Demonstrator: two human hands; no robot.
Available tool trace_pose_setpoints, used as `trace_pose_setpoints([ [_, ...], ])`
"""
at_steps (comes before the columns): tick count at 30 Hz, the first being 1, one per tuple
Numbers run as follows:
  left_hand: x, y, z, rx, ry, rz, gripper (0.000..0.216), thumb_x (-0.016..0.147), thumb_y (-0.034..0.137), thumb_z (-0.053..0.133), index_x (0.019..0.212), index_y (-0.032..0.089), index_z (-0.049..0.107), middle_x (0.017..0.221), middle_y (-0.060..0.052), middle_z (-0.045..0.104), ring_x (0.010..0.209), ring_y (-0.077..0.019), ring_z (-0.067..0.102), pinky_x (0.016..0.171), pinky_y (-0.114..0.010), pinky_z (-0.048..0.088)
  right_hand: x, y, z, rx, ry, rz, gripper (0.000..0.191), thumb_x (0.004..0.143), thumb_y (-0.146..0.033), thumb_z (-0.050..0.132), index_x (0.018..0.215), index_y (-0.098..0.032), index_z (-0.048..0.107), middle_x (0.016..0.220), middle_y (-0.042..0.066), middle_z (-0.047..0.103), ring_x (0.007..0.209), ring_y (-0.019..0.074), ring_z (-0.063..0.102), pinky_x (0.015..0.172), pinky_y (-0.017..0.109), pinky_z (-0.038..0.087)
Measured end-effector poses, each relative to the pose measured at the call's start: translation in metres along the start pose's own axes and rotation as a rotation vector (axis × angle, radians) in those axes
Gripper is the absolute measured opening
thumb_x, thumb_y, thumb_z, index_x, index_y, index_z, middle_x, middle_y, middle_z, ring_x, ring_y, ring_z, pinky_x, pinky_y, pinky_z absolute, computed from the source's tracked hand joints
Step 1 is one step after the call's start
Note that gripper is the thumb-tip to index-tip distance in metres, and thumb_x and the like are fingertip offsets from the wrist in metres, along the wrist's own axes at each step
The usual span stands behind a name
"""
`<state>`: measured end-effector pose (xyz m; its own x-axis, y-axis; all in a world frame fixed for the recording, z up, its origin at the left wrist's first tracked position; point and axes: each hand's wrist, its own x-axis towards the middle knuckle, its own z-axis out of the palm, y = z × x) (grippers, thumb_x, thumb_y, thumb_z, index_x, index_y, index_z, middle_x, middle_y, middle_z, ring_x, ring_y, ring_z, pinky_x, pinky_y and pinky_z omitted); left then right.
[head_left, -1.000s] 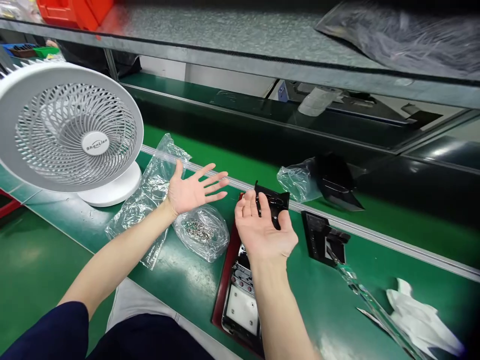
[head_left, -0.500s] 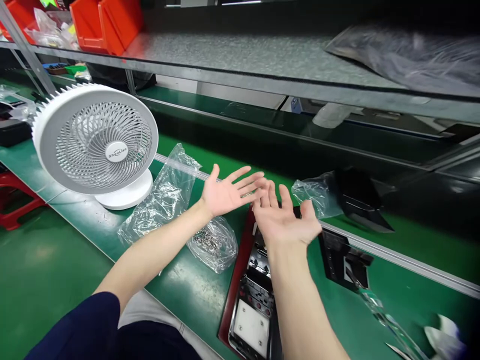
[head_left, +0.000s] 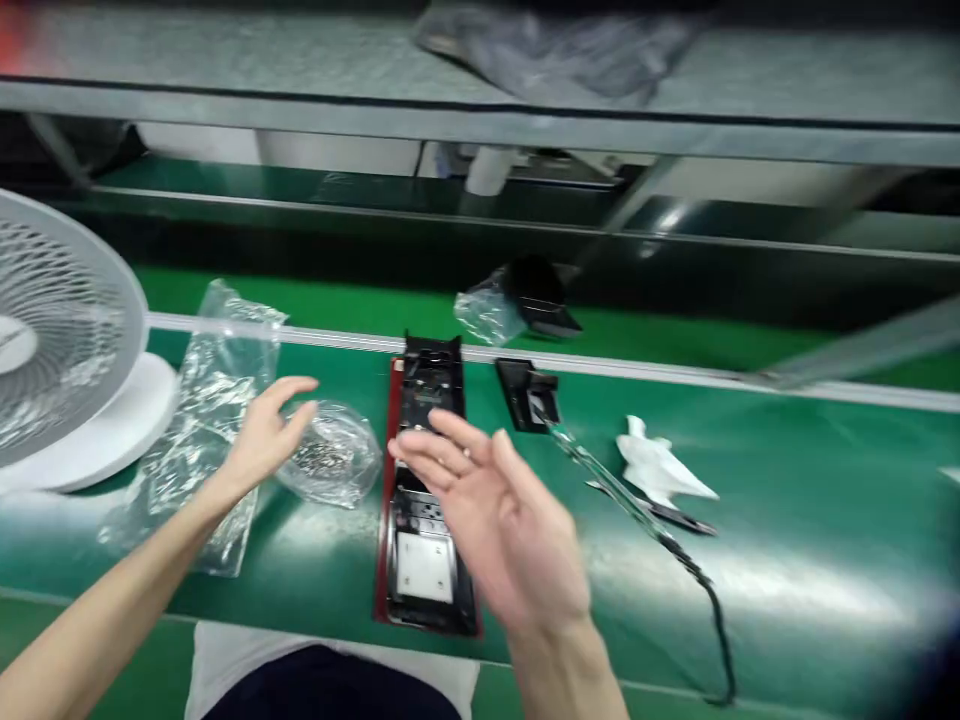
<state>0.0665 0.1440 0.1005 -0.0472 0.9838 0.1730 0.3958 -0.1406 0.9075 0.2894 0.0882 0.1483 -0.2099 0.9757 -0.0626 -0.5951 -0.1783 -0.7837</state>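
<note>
Head view shows two bare hands over a green bench. Both hands are blurry.

The left hand [head_left: 266,440] is low and curled a little, fingers loose and spread. It holds nothing. Its fingertips are just beside a small clear bag [head_left: 330,458] with tiny shiny bits inside. I cannot tell if they touch the bag. Under and to the left of this hand lies a long, crinkly clear plastic sheet [head_left: 199,420].

The right hand [head_left: 499,525] is up in the air, palm open, fingers spread wide. It holds nothing too. Right behind it, between the two hands, lies a long black part [head_left: 424,540] on a dark red tray [head_left: 384,500]. The part has a white square near the close end. The hand hides some of the middle of it.

To the right of the right hand sits a small black block [head_left: 529,395]. A thin clear tool [head_left: 600,475] runs from it toward the near edge, and a black cord [head_left: 712,610] goes on from there. Farther right is a crumpled white cloth [head_left: 660,465].

Far left of the left hand stands a white fan [head_left: 52,330], cut off by the edge of the view.

Past the hands, over a silver rail [head_left: 675,372], lies another clear bag with a black thing [head_left: 517,300] in it. Above that is a grey shelf [head_left: 300,70] with a dark plastic wrap [head_left: 555,45] on top.
</note>
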Motion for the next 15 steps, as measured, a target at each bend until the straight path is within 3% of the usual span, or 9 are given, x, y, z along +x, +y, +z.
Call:
trace_pose_setpoints([
  [2,-0.013,-0.033,0.013,0.039,0.035,-0.007,0.041,0.077,0.049,0.057,0.102,0.017,0.062,0.103,-0.008,0.065,0.097,-0.0233,0.062,0.09,-0.042,0.051,-0.02,0.016,-0.041,-0.036,0.168,-0.036,0.05,0.082,-0.051,0.066,0.109,-0.01,0.056,0.092,0.014,0.06,0.1,0.026,0.057,0.101,0.043,0.041],
  [4,-0.029,-0.061,0.015,0.044,0.098,0.011,0.034,0.079,0.043,0.057,0.102,0.018,0.061,0.099,-0.006,0.066,0.091,-0.0202,0.064,0.086,-0.036,0.052,-0.039,0.026,-0.08,0.02,0.468,-0.121,0.052,0.068,-0.043,0.08,0.102,-0.011,0.056,0.081,0.009,0.059,0.091,0.0241,0.059,0.094,0.037,0.048],
  [6,-0.04,-0.083,0.011,0.065,0.16,0.036,0.03,0.08,0.039,0.056,0.1,0.017,0.061,0.097,-0.006,0.066,0.087,-0.0187,0.064,0.082,-0.034,0.053,-0.049,0.027,-0.109,0.165,0.809,-0.163,0.043,0.063,-0.025,0.078,0.095,-0.011,0.054,0.075,0.004,0.056,0.08,0.0189,0.06,0.083,0.031,0.053],
  [8,-0.044,-0.102,0.007,0.128,0.203,0.084,0.024,0.082,0.035,0.054,0.096,0.017,0.062,0.093,-0.007,0.066,0.083,-0.0179,0.064,0.08,-0.034,0.052,-0.046,0.02,-0.126,0.291,1.035,-0.156,0.029,0.066,-0.012,0.066,0.091,-0.011,0.05,0.076,0.002,0.054,0.07,0.0127,0.058,0.073,0.026,0.056],
  [12,-0.036,-0.123,0.008,0.224,0.221,0.234,0.018,0.085,0.028,0.047,0.085,0.016,0.061,0.085,-0.007,0.066,0.076,-0.0168,0.064,0.075,-0.033,0.052,-0.018,-0.003,-0.135,0.33,1.091,-0.194,0.007,0.084,-0.006,0.047,0.083,-0.012,0.044,0.074,-0.001,0.049,0.056,0.0058,0.05,0.061,0.019,0.054],
  [15,-0.029,-0.122,0.009,0.296,0.204,0.366,0.018,0.086,0.023,0.045,0.082,0.016,0.061,0.081,-0.006,0.066,0.077,-0.0161,0.064,0.074,-0.031,0.052,0.001,-0.018,-0.133,0.313,1.097,-0.265,0.016,0.092,-0.007,0.032,0.081,-0.013,0.041,0.067,-0.002,0.044,0.05,0.0042,0.046,0.054,0.016,0.051],
])
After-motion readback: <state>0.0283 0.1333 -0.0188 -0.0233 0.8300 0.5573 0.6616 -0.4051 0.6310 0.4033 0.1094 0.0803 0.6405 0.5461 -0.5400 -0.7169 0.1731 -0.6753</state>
